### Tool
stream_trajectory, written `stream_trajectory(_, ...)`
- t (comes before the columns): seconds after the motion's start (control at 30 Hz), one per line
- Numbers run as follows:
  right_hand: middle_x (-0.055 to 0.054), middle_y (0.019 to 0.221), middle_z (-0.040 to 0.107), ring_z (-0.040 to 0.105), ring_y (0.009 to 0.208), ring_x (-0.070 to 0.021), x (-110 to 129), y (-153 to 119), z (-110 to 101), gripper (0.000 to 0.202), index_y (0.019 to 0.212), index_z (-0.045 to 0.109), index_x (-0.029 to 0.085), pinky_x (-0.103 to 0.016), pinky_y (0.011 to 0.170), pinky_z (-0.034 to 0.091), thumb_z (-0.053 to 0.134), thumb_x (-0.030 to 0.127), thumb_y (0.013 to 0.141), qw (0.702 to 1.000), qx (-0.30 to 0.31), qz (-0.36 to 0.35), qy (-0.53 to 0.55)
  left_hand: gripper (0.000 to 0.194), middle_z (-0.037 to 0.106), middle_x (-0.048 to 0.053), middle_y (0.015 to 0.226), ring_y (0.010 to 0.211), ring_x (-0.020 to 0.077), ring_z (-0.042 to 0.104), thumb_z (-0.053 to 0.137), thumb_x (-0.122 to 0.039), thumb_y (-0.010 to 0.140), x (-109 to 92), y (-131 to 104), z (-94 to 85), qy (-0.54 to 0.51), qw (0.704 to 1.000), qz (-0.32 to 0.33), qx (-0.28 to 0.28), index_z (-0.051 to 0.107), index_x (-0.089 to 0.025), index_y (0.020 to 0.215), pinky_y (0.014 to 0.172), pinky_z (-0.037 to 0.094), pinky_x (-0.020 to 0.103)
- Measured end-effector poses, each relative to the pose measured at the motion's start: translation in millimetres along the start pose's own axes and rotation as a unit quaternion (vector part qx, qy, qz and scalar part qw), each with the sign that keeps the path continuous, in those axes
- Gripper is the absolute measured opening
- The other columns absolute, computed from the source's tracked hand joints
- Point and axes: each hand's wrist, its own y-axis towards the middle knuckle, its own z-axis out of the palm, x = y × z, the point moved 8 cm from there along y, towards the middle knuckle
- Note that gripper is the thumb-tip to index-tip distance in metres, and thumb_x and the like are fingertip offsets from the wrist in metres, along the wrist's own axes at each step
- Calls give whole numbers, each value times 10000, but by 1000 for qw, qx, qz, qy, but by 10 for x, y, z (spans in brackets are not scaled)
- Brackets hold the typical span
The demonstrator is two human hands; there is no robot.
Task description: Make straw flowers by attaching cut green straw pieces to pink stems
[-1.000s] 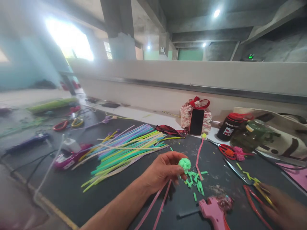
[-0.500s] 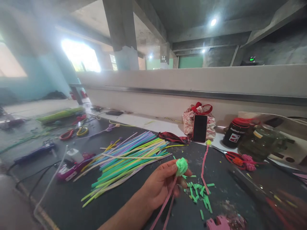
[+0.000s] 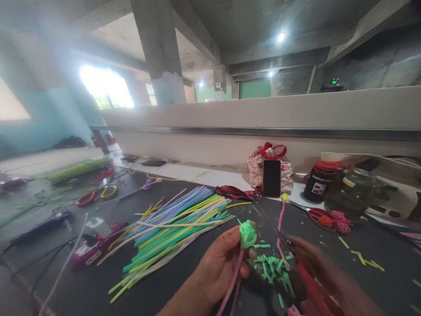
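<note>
My left hand (image 3: 219, 259) is closed in a pinch around a green fuzzy flower-like bud (image 3: 248, 234) made of pipe cleaner, with pink stems (image 3: 232, 283) hanging down below it. My right hand (image 3: 311, 254), smeared by motion, grips a pair of red-handled scissors (image 3: 314, 287). Their blades point up and left, to the right of the bud and apart from it. Short green pipe cleaner offcuts (image 3: 269, 265) lie under and beside the hands. Behind the blades, a pink stem with a yellow tip (image 3: 281, 219) rests on the dark table (image 3: 177, 281).
A pile of colored pipe cleaners (image 3: 177, 232) lies left of my hands. At the back stand a phone (image 3: 271, 177), a patterned bag (image 3: 255, 166), a black bottle (image 3: 319, 182) and a clear jug (image 3: 350, 193). Another red-handled pair of scissors (image 3: 315, 215) lies right. A purple glue gun (image 3: 98, 245) sits left.
My right hand has come in from the right edge with the scissors, toward the bud. My left hand still holds the bud, and the camera view has shifted slightly.
</note>
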Motion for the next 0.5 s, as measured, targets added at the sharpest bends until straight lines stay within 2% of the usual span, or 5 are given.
stream_trajectory(0.17, -27, 1231, 524, 589, 993, -222, 74, 60, 111, 710, 1267, 322, 340, -266, 836, 476, 648, 264, 641, 998, 39, 4, 44, 292, 572, 27, 702, 576, 84, 568, 671, -207, 680, -38, -20, -20, -24, 1000, -2, -16, 607, -93, 941, 382, 437, 122)
stream_trajectory(0.27, -33, 1167, 574, 624, 912, -207, 14, 70, 93, 634, 1248, 346, 324, -244, 746, 513, 613, 288, 675, 999, 38, 29, 24, 257, 559, 15, 683, 569, 82, 569, 667, -209, 687, -31, -34, -56, -37, 998, -14, -49, 598, -100, 910, 383, 436, 117)
stream_trajectory(0.37, -31, 1067, 635, 649, 816, -207, -136, 100, -91, 537, 1229, 384, 311, -244, 637, 533, 566, 344, 725, 994, -2, 77, -78, 228, 571, 26, 683, 537, 76, 561, 627, -244, 729, 2, -33, -86, -44, 995, -36, -78, 588, -90, 892, 372, 429, 114)
stream_trajectory(0.43, -18, 1041, 650, 650, 814, -224, -292, 107, -284, 509, 1213, 403, 327, -278, 640, 531, 561, 391, 733, 976, -31, 120, -177, 227, 591, 39, 695, 514, 71, 556, 586, -252, 763, 33, -24, -96, -39, 994, -55, -85, 578, -93, 926, 369, 427, 115)
stream_trajectory(0.5, -7, 996, 667, 651, 801, -245, -483, 88, -453, 514, 1203, 407, 342, -313, 629, 524, 567, 434, 723, 952, -35, 166, -255, 229, 610, 46, 715, 505, 71, 560, 567, -225, 773, 47, -11, -99, -24, 994, -62, -83, 562, -122, 978, 370, 424, 115)
